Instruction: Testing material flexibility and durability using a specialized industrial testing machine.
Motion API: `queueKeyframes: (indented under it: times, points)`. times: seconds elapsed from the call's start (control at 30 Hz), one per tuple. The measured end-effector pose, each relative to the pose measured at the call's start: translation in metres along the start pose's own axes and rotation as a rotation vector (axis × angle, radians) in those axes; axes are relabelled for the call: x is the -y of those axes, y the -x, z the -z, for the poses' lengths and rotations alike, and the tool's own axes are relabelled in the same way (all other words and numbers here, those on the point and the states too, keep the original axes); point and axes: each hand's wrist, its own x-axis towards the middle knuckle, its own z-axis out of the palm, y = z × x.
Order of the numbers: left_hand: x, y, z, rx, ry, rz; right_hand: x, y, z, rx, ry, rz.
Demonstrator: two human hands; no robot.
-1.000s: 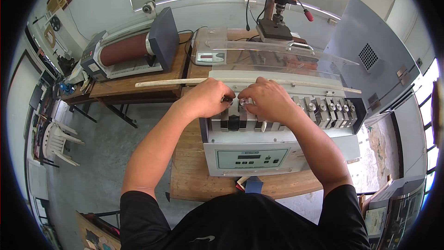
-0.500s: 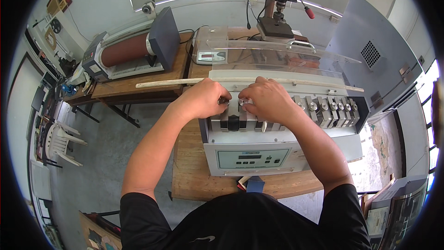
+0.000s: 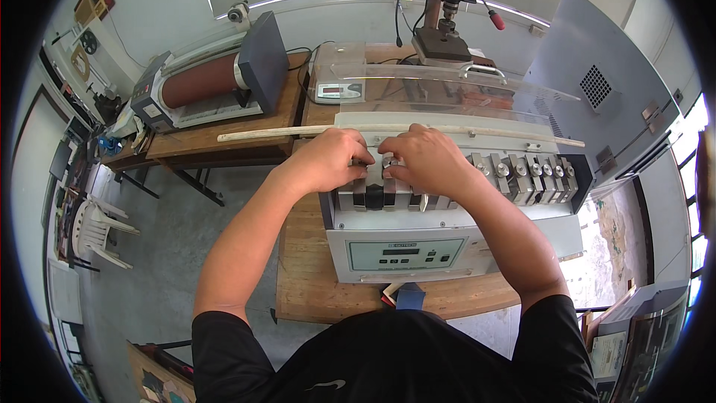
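Observation:
My left hand (image 3: 332, 160) is at the left end of a row of metal clamps (image 3: 538, 179) on a grey bench machine (image 3: 485, 254). Its thumb and fingers are curled in around a clamp knob, largely hidden by the fingers. Just beside it, my right hand (image 3: 432, 158) pinches a round metal knob (image 3: 390, 166) between thumb and fingers. A black piece (image 3: 375, 197) sits in the clamp below, between the hands. Under my right hand a small pale strip (image 3: 425, 202) sticks out of another clamp.
A long pale rod (image 3: 276, 133) lies behind the clamps, past the machine's left side. A clear cover (image 3: 447, 93) stands raised behind it. Beyond are a drill press (image 3: 446, 37) and a small display box (image 3: 339, 92). A red roller machine (image 3: 200, 82) occupies the left bench.
Both hands stay at the same clamps. Their fingers have shifted slightly around the knobs, and the whole view has moved a little.

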Motion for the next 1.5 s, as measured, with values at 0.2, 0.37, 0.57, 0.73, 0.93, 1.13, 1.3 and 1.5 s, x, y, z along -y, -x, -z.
queueKeyframes:
  times: [0.2,0.37,0.57,0.73,0.93,1.13,1.3,1.5]
  points:
    - [-0.008,0.0,0.004,-0.001,0.052,0.046,0.004,-0.002,0.005,0.052,0.133,0.0]
    - [-0.006,0.002,0.001,-0.025,0.12,0.047,0.0,-0.001,-0.003,0.007,0.099,0.007]
    - [0.004,0.0,-0.007,-0.035,0.168,0.039,0.001,0.0,-0.003,-0.005,0.047,0.013]
    - [0.002,0.0,-0.006,-0.1,0.218,0.039,0.0,0.002,0.001,0.009,0.06,0.04]
    - [0.004,-0.002,0.001,-0.012,0.142,0.052,-0.001,0.001,0.004,0.063,0.117,0.082]
    - [-0.005,-0.003,0.01,0.033,0.025,0.081,0.0,-0.005,0.003,0.01,0.095,0.073]
    - [0.0,-0.007,0.009,0.116,0.023,0.097,0.004,-0.01,0.01,0.102,0.219,-0.012]
    - [0.008,-0.001,0.002,0.008,0.085,-0.032,0.004,-0.01,0.001,0.036,0.195,-0.034]
